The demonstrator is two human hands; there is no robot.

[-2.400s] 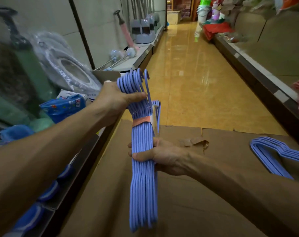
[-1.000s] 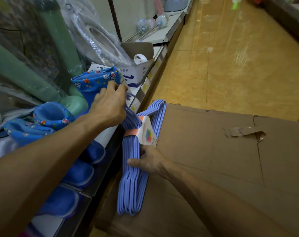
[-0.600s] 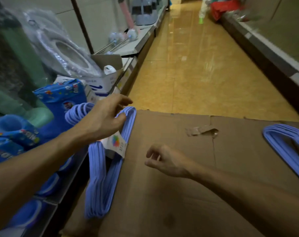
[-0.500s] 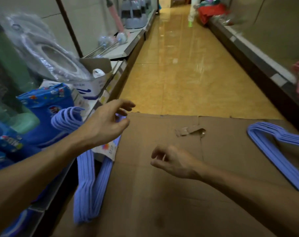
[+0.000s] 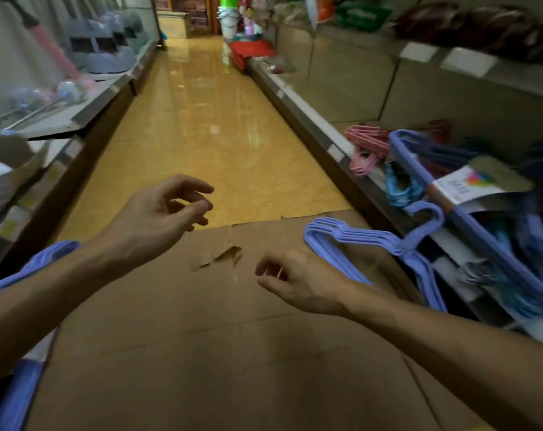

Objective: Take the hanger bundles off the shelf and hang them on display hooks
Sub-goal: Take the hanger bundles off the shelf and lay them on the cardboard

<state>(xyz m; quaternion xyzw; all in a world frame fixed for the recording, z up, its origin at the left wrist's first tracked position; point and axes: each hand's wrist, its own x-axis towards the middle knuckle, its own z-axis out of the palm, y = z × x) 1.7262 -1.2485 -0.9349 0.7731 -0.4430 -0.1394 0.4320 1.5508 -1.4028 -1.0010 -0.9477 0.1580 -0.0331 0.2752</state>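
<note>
Both my hands hover empty over a large cardboard box (image 5: 220,353). My left hand (image 5: 161,213) is raised with loosely curled fingers and holds nothing. My right hand (image 5: 298,278) hangs just left of a periwinkle hanger bundle (image 5: 357,241) lying on the box's right edge, with its fingers close to the bundle. Another periwinkle hanger bundle (image 5: 30,269) hangs at the box's left side, partly hidden behind my left forearm. On the right shelf (image 5: 335,147) lie more bundles: a blue labelled bundle (image 5: 469,206), a pink hanger bundle (image 5: 366,144) and a light blue hanger bundle (image 5: 401,188).
A shiny yellow tiled aisle (image 5: 201,119) runs ahead between two low shelves. The left shelf (image 5: 77,116) carries mops, grey plastic goods and a box. Red and green goods (image 5: 248,48) stand at the aisle's far end.
My left hand let go of the periwinkle bundle at the left shelf and lifted away. My view swung right toward the right shelf, and my right hand moved toward the bundle on the box.
</note>
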